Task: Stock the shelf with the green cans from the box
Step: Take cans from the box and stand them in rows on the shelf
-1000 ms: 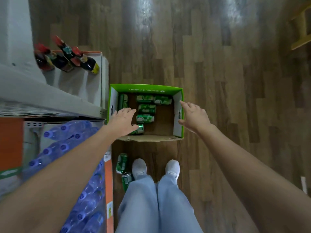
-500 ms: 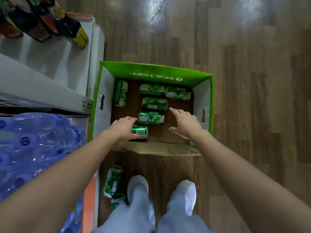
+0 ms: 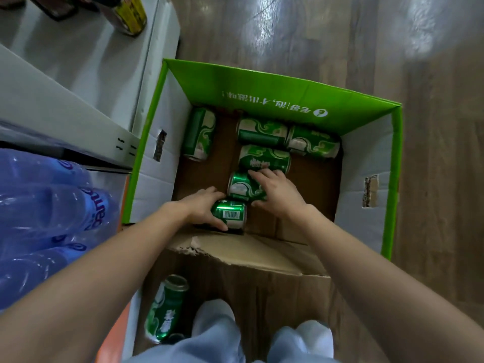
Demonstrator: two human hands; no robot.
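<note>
Head view: the left grip [image 3: 201,208] is curled round the barcode can [image 3: 230,214], which lies on its side at the 6 o'clock edge of the box [image 3: 390,179]. The right grip [image 3: 277,195] closes over the neighbouring can [image 3: 242,187] at 12 o'clock of the first, its fingertips reaching the middle can [image 3: 264,158] beyond.

The two held cans touch, so lifting both at once may knock them together or drag the middle can along. A smooth can taken sideways in one hand may well slip and dent. The torn flap [image 3: 235,247] at 6 o'clock could catch a wrist. The loose can [image 3: 167,307] on the floor at 7 o'clock of the box, just beside the shoes [image 3: 214,318], could be kicked when the person turns to the shelf [image 3: 78,106] at 9 o'clock.

Counted, there are six green cans [image 3: 199,133] in the box, all lying down:
- two under the hands
- one in the middle
- two against the 12 o'clock wall
- one at 10 o'clock

One more lies outside, and perhaps a second is hidden behind the trouser leg. There is one box. The water bottles [image 3: 39,205] under the shelf overlap too much to count
</note>
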